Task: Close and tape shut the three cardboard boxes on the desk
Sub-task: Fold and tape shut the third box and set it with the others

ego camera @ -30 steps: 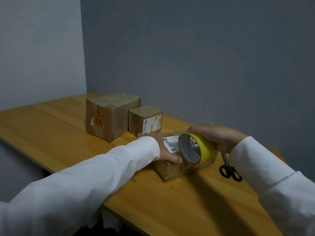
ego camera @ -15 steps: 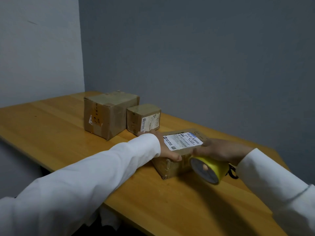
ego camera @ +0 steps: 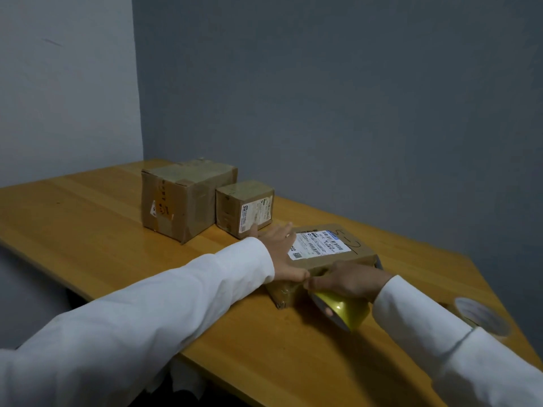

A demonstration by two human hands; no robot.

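A flat cardboard box [ego camera: 349,245] with a white shipping label lies closed on the wooden desk [ego camera: 88,230]. My left hand [ego camera: 280,251] lies flat on its left end, pressing it down. My right hand [ego camera: 346,279] grips a yellow tape roll [ego camera: 342,311] against the box's near side, low at the desk. Two more boxes stand farther left: a large taped box [ego camera: 182,198] and a small box [ego camera: 245,207] with a label, both closed.
A second tape roll [ego camera: 482,315] lies at the desk's right edge near my right sleeve. Grey walls close the desk at the back and left. The near desk edge runs diagonally below my arms.
My right hand has carried the yellow tape roll from the flat box's top down over its near side to the desk. My left hand stays on the box. The view shifted; the scissors are hidden.
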